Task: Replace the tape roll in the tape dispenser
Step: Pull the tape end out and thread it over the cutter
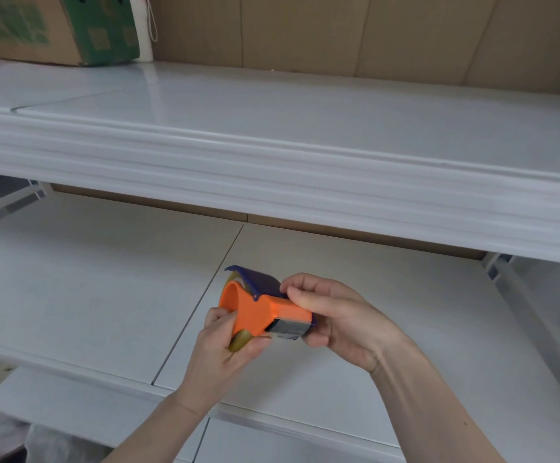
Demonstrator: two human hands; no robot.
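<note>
An orange tape dispenser (pixel 258 309) with a dark blue top cover and a metal blade end is held in the air above a white shelf (pixel 105 295). A yellowish tape roll (pixel 240 340) sits inside it, showing below the orange body and at the top left under the blue cover. My left hand (pixel 225 349) grips the roll end from below, thumb on the orange side. My right hand (pixel 332 315) holds the blade end, fingers over the blue cover and under the metal part.
A second white shelf (pixel 272 128) runs above and behind, its thick front edge just over my hands. A cardboard box (pixel 55 28) with green print stands at its far left. Brown cardboard lines the back wall. Shelf brackets (pixel 495 265) show at the right.
</note>
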